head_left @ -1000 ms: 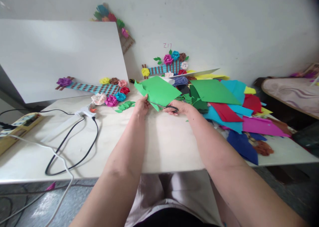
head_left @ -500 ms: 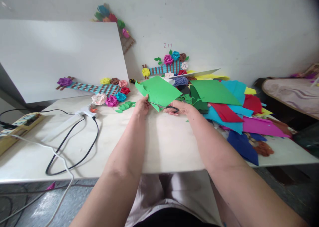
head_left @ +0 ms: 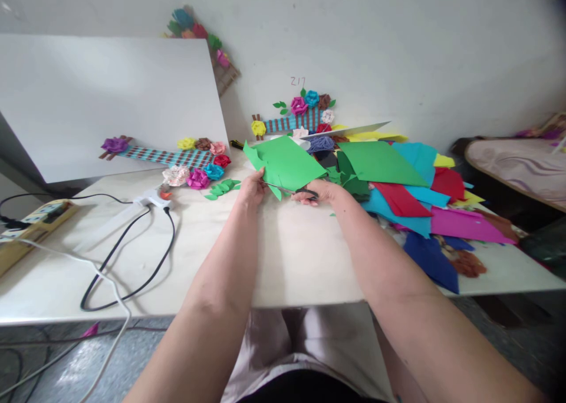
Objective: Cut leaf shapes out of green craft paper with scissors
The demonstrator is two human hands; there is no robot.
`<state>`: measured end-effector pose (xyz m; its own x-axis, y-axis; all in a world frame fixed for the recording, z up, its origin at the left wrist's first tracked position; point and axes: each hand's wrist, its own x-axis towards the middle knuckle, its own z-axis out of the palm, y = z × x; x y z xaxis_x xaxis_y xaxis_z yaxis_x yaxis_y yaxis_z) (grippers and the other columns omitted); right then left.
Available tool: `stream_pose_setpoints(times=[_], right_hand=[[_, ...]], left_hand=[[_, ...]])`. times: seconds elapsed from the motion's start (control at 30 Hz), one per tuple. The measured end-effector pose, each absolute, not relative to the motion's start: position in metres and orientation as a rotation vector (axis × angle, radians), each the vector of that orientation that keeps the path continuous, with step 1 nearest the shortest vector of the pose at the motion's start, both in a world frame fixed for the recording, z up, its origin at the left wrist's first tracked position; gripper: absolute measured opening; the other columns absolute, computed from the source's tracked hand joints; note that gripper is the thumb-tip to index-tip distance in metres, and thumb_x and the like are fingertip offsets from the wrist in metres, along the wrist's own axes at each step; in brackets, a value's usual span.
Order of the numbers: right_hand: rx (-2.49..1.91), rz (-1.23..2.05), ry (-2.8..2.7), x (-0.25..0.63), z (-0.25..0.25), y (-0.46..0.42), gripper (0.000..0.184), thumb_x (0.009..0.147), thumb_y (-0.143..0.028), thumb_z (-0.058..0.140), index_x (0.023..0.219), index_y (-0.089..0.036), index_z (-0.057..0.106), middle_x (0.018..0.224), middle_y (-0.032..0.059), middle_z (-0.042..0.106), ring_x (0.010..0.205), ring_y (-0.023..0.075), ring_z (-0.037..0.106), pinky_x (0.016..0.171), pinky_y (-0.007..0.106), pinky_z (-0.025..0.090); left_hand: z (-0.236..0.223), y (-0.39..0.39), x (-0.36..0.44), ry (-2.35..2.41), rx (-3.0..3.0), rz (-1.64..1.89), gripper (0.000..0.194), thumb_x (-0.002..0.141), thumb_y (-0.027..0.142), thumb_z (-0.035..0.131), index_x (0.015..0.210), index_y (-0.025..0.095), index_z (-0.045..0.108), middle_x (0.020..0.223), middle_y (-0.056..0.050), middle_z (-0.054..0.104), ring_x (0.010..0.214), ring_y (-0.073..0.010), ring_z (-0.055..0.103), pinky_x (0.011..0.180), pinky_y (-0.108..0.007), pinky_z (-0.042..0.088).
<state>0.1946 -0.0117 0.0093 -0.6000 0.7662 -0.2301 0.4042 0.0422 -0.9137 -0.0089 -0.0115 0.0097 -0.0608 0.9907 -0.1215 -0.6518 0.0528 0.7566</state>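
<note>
A sheet of green paper (head_left: 287, 158) is pinched at its near left edge by my left hand (head_left: 253, 187). My right hand (head_left: 315, 192) is closed around the dark handles of a pair of scissors (head_left: 305, 192). Their blades point left along the sheet's near edge, close to my left fingers. A narrow green strip hangs down beside the blades. Left of my left hand lies a small pile of cut green paper leaves (head_left: 222, 188). More green scraps (head_left: 340, 176) lie just beyond my right hand.
Coloured paper sheets (head_left: 469, 223) spread over the right of the table (head_left: 305, 261). Paper flowers on a woven blue strip (head_left: 172, 157) lean against a white board (head_left: 110, 96). A power strip (head_left: 39, 226), a glue gun (head_left: 152, 198) and loose cables (head_left: 115, 294) occupy the left.
The green sheet has shifted slightly to the right and tilted a little. Both hands stay almost in place, and the scissors still lie at its near edge.
</note>
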Motion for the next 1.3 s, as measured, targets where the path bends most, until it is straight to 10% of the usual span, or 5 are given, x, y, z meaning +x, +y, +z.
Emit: stream_pose_setpoints(times=[1.3], right_hand=[[-1.227,1.463,-2.043,0.19,0.005,-0.01,0.033,0.076,-0.036,0.071,0.059,-0.014,0.052,0.041,-0.0038,0.049,0.031,0.0034,0.036,0.031,0.018,0.026]], left_hand=[[0.01,-0.01,-0.01,0.764,0.465,1.479,0.006,0.082,0.012,0.054,0.084,0.012,0.061,0.054,0.0,0.06,0.044,-0.0103,0.054,0.052,-0.021,0.05]])
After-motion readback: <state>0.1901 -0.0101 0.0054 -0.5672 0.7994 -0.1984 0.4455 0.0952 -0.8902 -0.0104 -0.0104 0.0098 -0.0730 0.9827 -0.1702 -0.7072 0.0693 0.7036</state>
